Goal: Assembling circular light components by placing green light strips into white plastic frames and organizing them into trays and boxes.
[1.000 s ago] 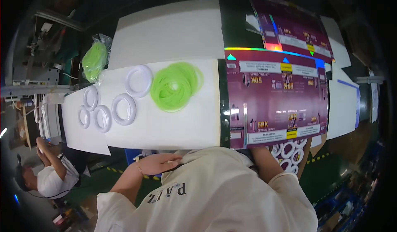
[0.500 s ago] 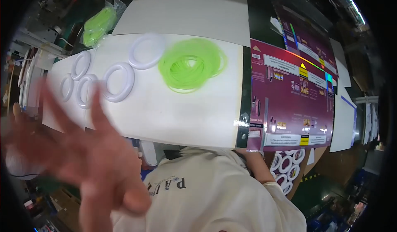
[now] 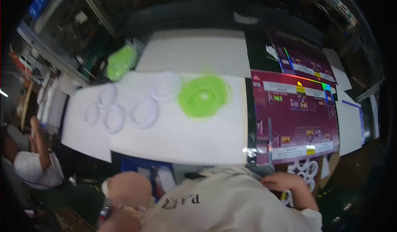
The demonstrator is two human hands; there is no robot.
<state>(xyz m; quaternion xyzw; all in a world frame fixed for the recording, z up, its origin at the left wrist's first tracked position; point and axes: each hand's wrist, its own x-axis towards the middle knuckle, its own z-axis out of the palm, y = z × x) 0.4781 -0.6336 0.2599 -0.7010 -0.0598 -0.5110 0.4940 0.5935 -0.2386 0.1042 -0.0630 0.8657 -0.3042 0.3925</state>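
Observation:
Low in the picture, my left hand [image 3: 128,188] is down below the near edge of the white table board, a wristwatch [image 3: 105,209] beside it; its fingers cannot be made out. My right hand [image 3: 279,181] is at my right side, beside my shirt and under the near edge of the purple printed sheet [image 3: 289,120]. Its fingers are partly hidden, and I see nothing held in it. On the white board [image 3: 186,143] lie a coil of bright green bands [image 3: 202,97] and several white rings, including one large ring [image 3: 143,113]. The picture is blurred.
A clear bag of green bands [image 3: 122,62] lies at the far left. A grey-white sheet [image 3: 194,50] lies behind the board. More white rings [image 3: 306,170] are in a box at lower right. Another person [image 3: 33,166] is at the far left.
My left hand has dropped from its raised, spread-fingered place over the board's left side to below the near edge. The view has tilted up, so the table appears lower.

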